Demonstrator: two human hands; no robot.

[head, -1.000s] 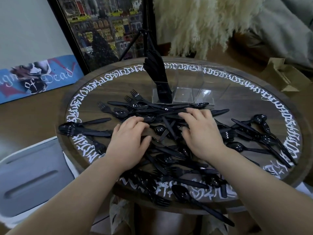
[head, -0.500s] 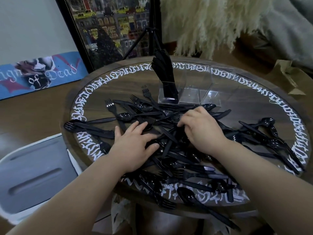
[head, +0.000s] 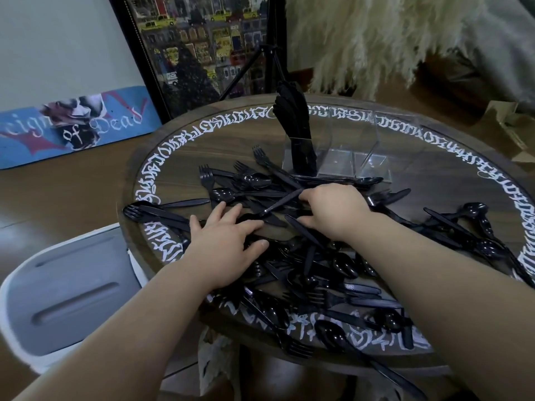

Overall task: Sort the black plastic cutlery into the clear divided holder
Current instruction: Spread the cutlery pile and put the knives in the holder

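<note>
Black plastic cutlery [head: 304, 256] lies in a loose tangled heap across the centre and lower right of the frame: forks, spoons and knives crossed over one another on the round tabletop [head: 179, 146] with white lettering round its rim. The clear divided holder [head: 341, 151] stands just above the heap, upper centre. Its leftmost compartment holds an upright bundle of knives [head: 292, 125]; the other compartments look empty. Right hand [head: 333, 209], centre of frame, has fingers curled down into the pile; one knife [head: 282, 202] angles up from under its fingertips and appears to be pinched, though the contact is partly hidden. Left hand [head: 225, 235], lower left of centre, lies flat with fingers spread and straight, pressing on the heap and gripping nothing. Judgement: step in hand is picking one utensil out of the pile, with sorting at an early stage, since most pieces are loose. Next move calls for lifting that knife free without dragging its neighbours, left hand steadying the pile, then dropping it handle-down into the leftmost compartment with the others. A grey-and-white chair [head: 66, 287] sits at lower left.
</note>
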